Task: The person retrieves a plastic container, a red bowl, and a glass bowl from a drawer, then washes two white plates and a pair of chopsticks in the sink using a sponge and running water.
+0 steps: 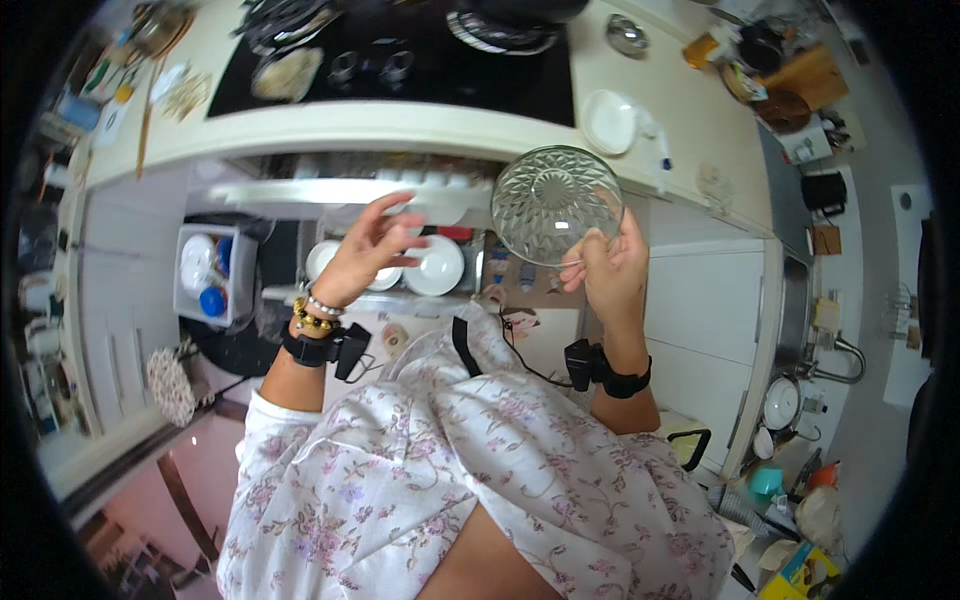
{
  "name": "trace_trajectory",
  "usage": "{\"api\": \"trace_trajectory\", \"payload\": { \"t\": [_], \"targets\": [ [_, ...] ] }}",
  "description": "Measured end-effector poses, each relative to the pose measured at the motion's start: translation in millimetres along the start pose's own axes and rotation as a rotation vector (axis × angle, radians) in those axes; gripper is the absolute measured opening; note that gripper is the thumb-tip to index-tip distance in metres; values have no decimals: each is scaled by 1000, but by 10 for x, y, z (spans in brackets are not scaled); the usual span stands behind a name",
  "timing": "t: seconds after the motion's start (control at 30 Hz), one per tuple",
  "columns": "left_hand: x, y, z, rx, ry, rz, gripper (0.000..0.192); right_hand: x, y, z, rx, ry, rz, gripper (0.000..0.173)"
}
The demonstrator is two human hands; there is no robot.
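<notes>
A clear patterned glass bowl point(556, 196) is gripped at its lower right rim by my right hand point(611, 262), in front of the counter edge. My left hand point(375, 251) is raised to the left of the bowl with its fingers spread and holds nothing; it is slightly blurred. Beneath both hands an open drawer holds several white dishes, among them a round white plate point(433, 265) just right of my left hand. A red item point(454, 232) lies behind that plate. A white drawer front or shelf edge point(300, 192) runs behind my left hand.
A black cooktop point(420, 82) bearing pans lies on the counter ahead. White dishes point(611, 121) and a small metal bowl point(627, 35) stand to its right. A white bin point(215, 274) with containers is at left, a sink point(795, 307) at far right.
</notes>
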State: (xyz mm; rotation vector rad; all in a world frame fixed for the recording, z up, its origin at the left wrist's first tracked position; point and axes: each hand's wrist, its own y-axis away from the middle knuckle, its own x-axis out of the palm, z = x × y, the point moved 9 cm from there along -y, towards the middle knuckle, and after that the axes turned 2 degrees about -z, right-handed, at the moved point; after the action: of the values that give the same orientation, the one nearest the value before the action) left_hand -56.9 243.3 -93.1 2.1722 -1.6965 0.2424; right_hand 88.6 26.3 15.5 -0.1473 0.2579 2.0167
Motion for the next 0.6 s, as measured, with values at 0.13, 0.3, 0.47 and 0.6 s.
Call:
{"api": "trace_trajectory", "payload": {
  "t": [0.13,0.3,0.47,0.6],
  "targets": [
    [125,559,-585,148,-24,-12,55,1009,500,138,-31,56,139,47],
    [-580,1095,-585,163,99,-307,38,1892,970,524,-237,72,452,51],
    [-733,1483,-85,-68,918,-29,38,2172,1055,648,-211,39,495,46],
    [-729,1635,-47,-35,1297,199,34,2384,1026,550,-169,104,591,41]
  ]
}}
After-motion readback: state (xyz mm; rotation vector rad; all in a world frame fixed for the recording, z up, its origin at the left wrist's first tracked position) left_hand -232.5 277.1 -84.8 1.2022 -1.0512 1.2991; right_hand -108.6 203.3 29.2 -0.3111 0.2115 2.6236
